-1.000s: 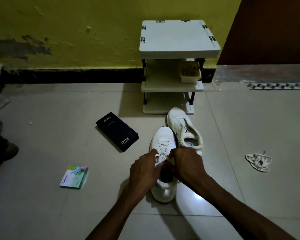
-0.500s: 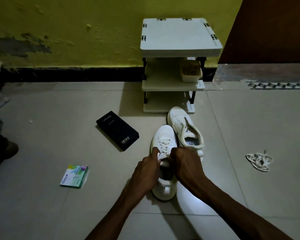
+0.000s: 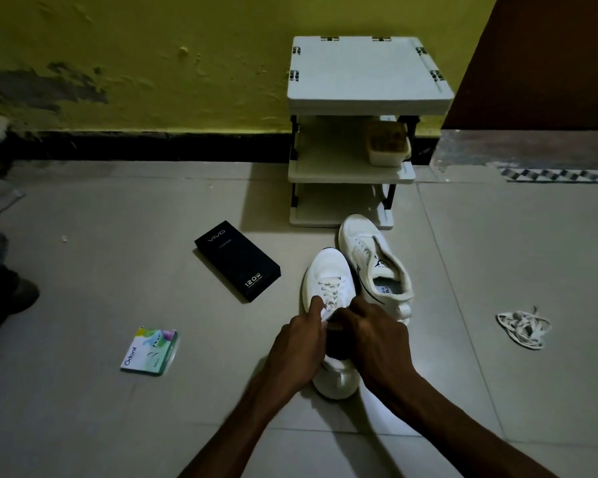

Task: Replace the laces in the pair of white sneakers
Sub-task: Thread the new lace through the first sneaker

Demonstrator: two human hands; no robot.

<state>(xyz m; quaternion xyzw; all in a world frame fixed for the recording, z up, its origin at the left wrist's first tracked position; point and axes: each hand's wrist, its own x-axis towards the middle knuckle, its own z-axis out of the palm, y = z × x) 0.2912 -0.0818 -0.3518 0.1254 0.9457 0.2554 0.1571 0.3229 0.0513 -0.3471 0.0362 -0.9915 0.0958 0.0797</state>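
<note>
In the head view, the white lace-up sneaker (image 3: 325, 270) I am working on lies straight ahead of me on the pale tiled floor (image 3: 118, 270). Its long axis runs away from me, heel nearest and toe pointing at the wall. Both hands meet over its throat, where the white flat lace (image 3: 332, 291) crosses the upper eyelets. My left hand (image 3: 297, 343) pinches a bit of that lace between curled fingers on the shoe's left side. My right hand (image 3: 373, 339) is curled over the tongue opening; I cannot tell what its fingers hold, as they hide it. Both hands sit about equally near, one on each side.

The second white sneaker (image 3: 377, 267), with no lace that I can see, lies touching the first on its right, toe angled away. I judge it comes next, nearer my right hand.

A loose bundle of white laces (image 3: 522, 329) lies well apart to the right. To the left are a black phone box (image 3: 237, 260) and a green card packet (image 3: 149, 351). A white three-tier shelf rack (image 3: 370, 74) stands against the yellow wall (image 3: 187, 46). The room is dim.
</note>
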